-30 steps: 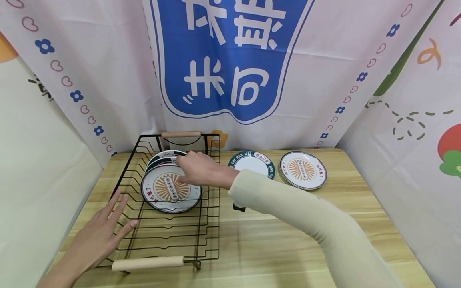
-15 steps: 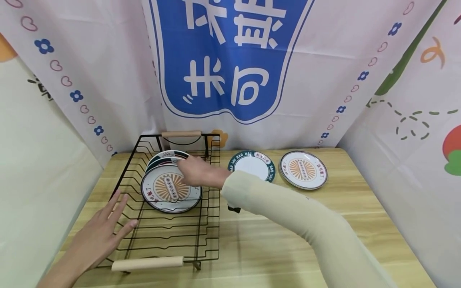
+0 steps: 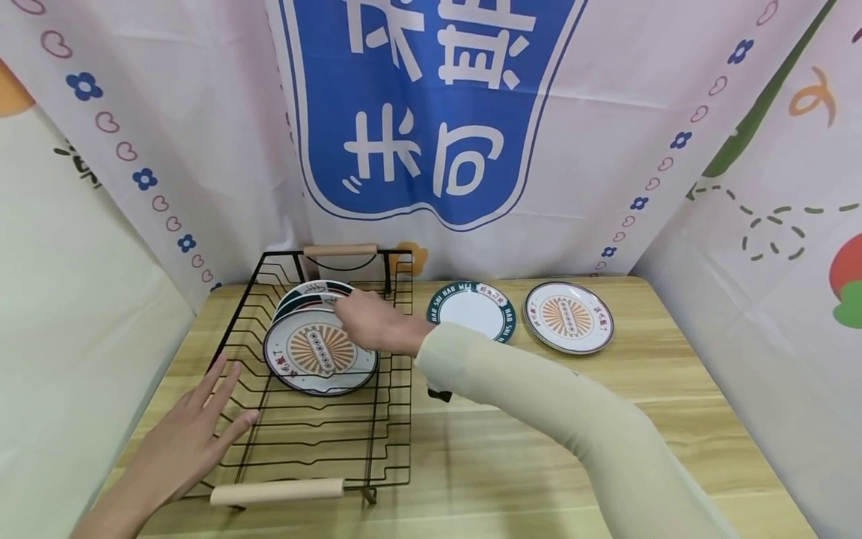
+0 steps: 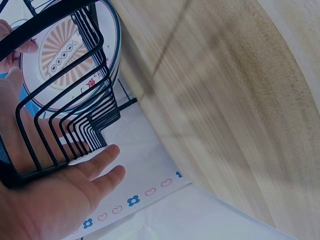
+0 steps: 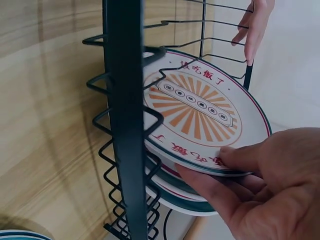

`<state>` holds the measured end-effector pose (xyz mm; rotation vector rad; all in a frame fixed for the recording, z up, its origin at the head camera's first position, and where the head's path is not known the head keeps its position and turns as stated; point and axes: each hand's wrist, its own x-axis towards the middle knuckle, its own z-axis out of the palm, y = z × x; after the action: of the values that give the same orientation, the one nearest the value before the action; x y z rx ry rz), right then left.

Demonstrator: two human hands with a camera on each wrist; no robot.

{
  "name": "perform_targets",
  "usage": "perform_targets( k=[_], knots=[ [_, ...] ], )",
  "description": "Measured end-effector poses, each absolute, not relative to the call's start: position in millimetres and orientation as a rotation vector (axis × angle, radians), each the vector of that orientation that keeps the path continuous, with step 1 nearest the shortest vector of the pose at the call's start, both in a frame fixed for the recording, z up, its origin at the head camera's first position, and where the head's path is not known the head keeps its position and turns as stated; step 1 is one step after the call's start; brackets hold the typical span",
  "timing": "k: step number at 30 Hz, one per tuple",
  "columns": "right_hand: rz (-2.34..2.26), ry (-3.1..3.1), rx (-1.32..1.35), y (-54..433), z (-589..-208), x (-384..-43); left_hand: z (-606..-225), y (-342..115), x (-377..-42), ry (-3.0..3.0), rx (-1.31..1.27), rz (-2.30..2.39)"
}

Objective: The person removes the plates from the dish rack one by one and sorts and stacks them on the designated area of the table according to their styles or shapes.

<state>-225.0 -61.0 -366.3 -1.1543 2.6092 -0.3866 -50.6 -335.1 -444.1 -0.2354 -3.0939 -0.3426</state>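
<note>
A white plate [image 3: 316,378] with an orange sunburst and red lettering leans in the black wire dish rack [image 3: 283,427]. My right hand [image 3: 373,320] pinches its upper right rim; in the right wrist view the thumb lies on the plate's face [image 5: 195,110] and the fingers are behind it. Behind it stand green-rimmed plates [image 3: 316,287], partly covered. My left hand [image 3: 185,442] lies at the rack's left side, fingers spread and fairly straight, with the rack's side wires [image 4: 65,110] close against it in the left wrist view.
On the wooden table [image 3: 539,442], right of the rack, lie a green-rimmed plate [image 3: 468,311] and another sunburst-patterned plate [image 3: 568,318]. The rack has wooden handles, one at the front [image 3: 276,492] and one at the back [image 3: 340,250]. Printed cloth [image 3: 586,150] hangs behind and along both sides.
My right hand and forearm have shifted slightly left since a second ago, the hand staying at the plate's rim. The left hand and the plates look unmoved.
</note>
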Motion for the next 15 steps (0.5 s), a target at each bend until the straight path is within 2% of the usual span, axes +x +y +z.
perform_targets(
  k=[15],
  knots=[
    [-0.505,2.704,-1.254,-49,-365,-218,-446,-336,-52,-3.079,-0.246,-0.35]
  ],
)
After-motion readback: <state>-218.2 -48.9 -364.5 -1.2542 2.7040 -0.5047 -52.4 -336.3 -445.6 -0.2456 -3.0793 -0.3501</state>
